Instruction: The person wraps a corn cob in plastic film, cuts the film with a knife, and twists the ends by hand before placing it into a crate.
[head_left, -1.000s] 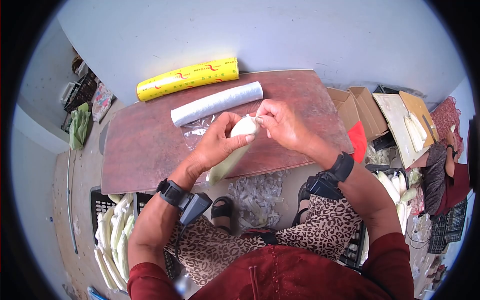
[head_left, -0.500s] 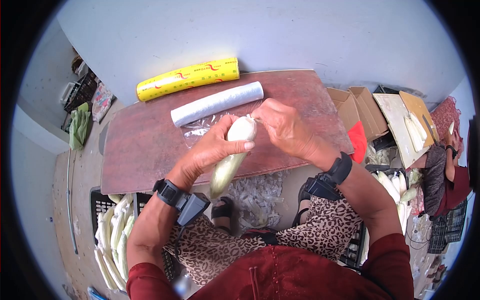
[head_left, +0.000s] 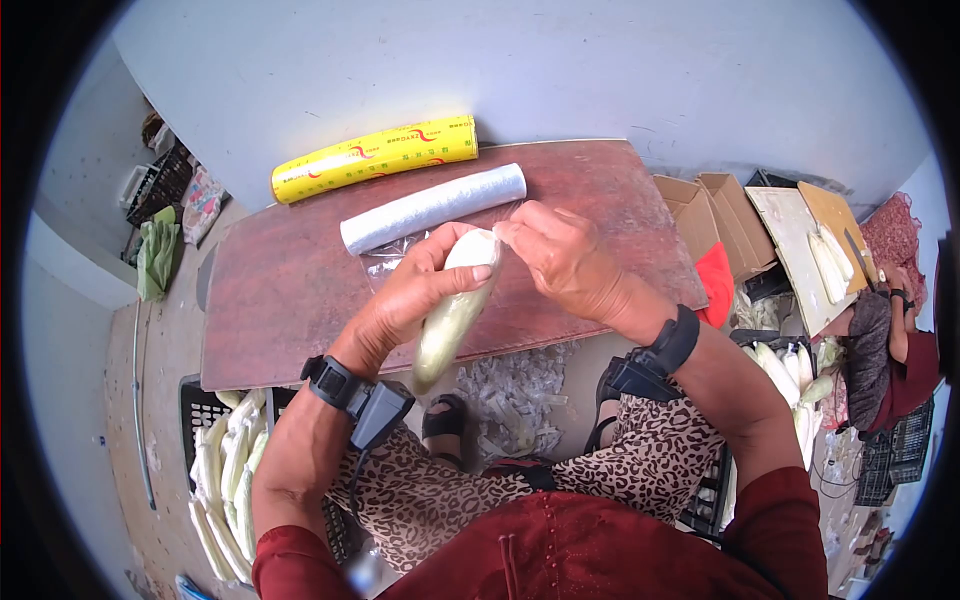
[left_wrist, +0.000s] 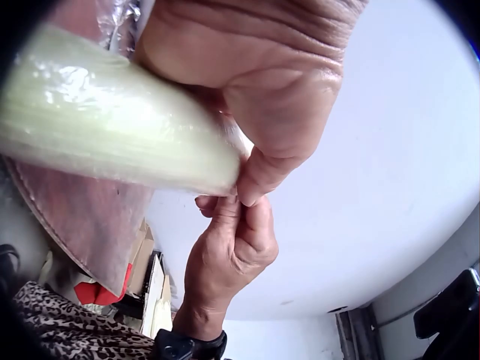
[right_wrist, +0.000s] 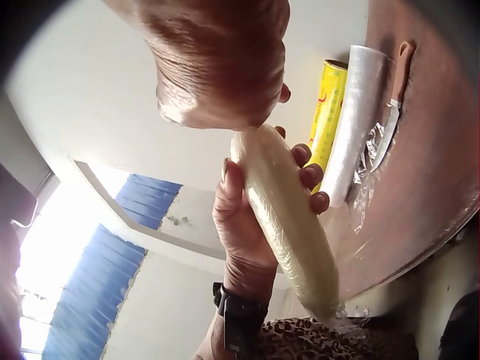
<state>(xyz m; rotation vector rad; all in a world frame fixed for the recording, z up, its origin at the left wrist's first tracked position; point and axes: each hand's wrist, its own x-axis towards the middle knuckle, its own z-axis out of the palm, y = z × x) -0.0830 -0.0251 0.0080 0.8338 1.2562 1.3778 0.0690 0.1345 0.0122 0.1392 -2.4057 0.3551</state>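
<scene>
My left hand (head_left: 415, 285) grips a long, pale green vegetable (head_left: 455, 322) wrapped in clear cling film, its thumb lying along the upper side. The vegetable tilts, with its narrower end pointing down toward my lap. At its whitish upper end, the fingers of my right hand (head_left: 565, 262) pinch together right at the tip. The left wrist view shows shiny film stretched over the vegetable (left_wrist: 112, 127). In the right wrist view, loose film hangs from the lower end, and my right hand (right_wrist: 225, 67) hides its own fingertips.
On the reddish table (head_left: 280, 310) lie a white film roll (head_left: 435, 208) and a yellow printed roll (head_left: 375, 160). A knife (right_wrist: 394, 105) rests beside the film roll. Crated vegetables (head_left: 228, 470) stand at left, cartons (head_left: 715, 220) at right, near another person (head_left: 890, 330).
The vegetable has swung to a steeper tilt and shifted slightly left with my left hand. My right hand has turned at the tip, its knuckles now facing up more.
</scene>
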